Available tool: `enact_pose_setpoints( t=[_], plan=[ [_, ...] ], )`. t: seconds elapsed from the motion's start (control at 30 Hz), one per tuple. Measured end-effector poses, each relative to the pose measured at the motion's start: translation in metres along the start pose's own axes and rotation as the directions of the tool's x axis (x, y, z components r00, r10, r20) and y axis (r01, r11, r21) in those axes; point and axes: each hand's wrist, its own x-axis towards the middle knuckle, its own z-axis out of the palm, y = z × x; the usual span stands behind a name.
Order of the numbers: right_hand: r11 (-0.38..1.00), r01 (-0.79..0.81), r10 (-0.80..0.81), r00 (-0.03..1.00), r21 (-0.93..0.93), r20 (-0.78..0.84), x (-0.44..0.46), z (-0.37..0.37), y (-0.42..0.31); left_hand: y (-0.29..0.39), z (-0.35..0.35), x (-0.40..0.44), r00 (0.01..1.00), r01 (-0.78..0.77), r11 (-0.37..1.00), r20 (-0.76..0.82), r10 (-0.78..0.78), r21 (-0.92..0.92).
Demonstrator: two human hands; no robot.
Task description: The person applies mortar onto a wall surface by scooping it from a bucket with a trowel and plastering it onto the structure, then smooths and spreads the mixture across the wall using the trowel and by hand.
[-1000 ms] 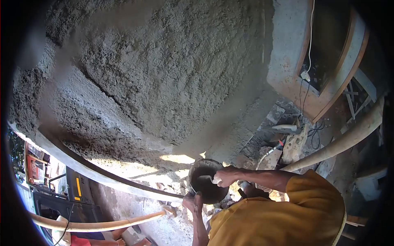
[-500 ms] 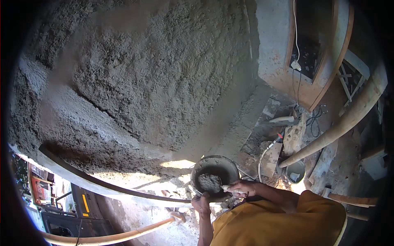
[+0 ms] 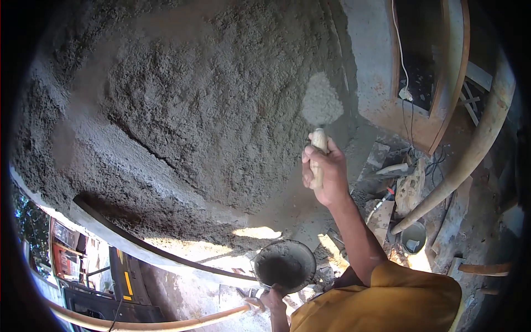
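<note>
My right hand (image 3: 326, 169) is closed around the pale wooden handle of a trowel (image 3: 317, 160), raised in front of the rough mortar-covered wall (image 3: 221, 105). A heap of wet grey mortar (image 3: 322, 99) covers the trowel blade, close to the wall's smoother right part; whether it touches the wall cannot be told. Low in the view, my left hand (image 3: 273, 300) grips the near rim of a round dark bucket (image 3: 284, 265) with grey mortar inside.
A wooden pole (image 3: 459, 171) slants across the right side, beside a small bucket (image 3: 413, 237). A white cable (image 3: 399, 50) hangs by the window frame. Another pole (image 3: 166, 325) crosses the lower left, near a dark vehicle (image 3: 133, 282). Rubble lies below the wall.
My right hand has lifted the trowel with mortar out of the bucket and up to the wall. My left hand still holds the bucket, which sits slightly lower in view.
</note>
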Motion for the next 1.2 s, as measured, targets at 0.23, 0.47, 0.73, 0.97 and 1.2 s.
enact_pose_setpoints(
  t=[0.23, 0.47, 0.73, 0.97, 1.2],
  plan=[
    [0.243, 0.553, -0.965, 0.221, -0.797, -0.141, 0.155, 0.022, 0.019, 0.024, -0.017, -0.016, 0.821, 0.41, 0.883, -0.329, -0.466, -0.229],
    [0.312, 0.291, -0.298, 0.934, -0.904, 0.198, 0.175, 0.036, 0.141, 0.012, -0.001, -0.008, 0.734, 0.289, 0.858, -0.477, -0.483, -0.424],
    [0.077, 0.386, 0.944, 0.268, -0.919, 0.191, -0.086, -0.127, 0.134, 0.062, 0.032, 0.027, 0.7, 0.577, 0.815, -0.478, -0.53, -0.059],
    [-0.033, 0.649, 0.988, 0.136, -0.76, 0.074, -0.135, -0.159, 0.169, 0.04, 0.055, 0.073, 0.975, 0.219, 0.771, -0.15, -0.161, 0.597],
    [-0.196, 0.592, 0.962, 0.27, -0.782, -0.036, -0.098, -0.175, 0.152, 0.062, 0.088, 0.095, 0.956, 0.275, 0.791, -0.072, -0.283, 0.546]
  ],
)
